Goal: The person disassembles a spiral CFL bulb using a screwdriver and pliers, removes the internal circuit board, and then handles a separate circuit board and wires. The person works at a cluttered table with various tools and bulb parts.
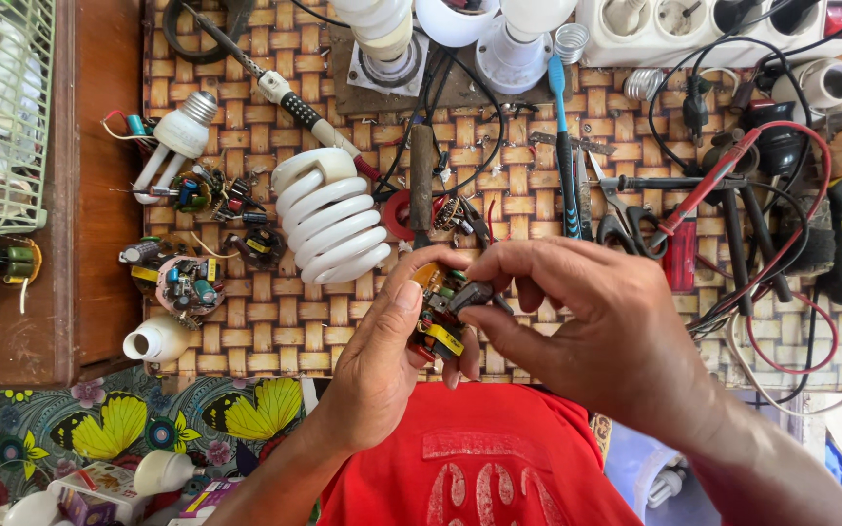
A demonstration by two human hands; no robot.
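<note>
Holding a small round circuit board between both hands, the person works just above the near edge of the woven mat, over a red shirt. Much of the board is hidden: the left thumb and the right fingers cover its edges, so only an orange rim, a yellow block and some dark parts show (exact components hard to make out). Left hand comes up from below, thumb pressed flat on the board's left side, other fingers curled under it and out of sight. Right hand reaches in from the right, wrist bent, thumb and forefinger pinched shut on a small dark part at the board's top right; whether that part is attached to the board cannot be told. Both forearms are cut off by the bottom edge. Just beyond the hands lie a white spiral lamp tube, a wooden-handled soldering iron, a blue toothbrush and scissors. Another bare circuit board sits well to the left, near a white lamp base.
</note>
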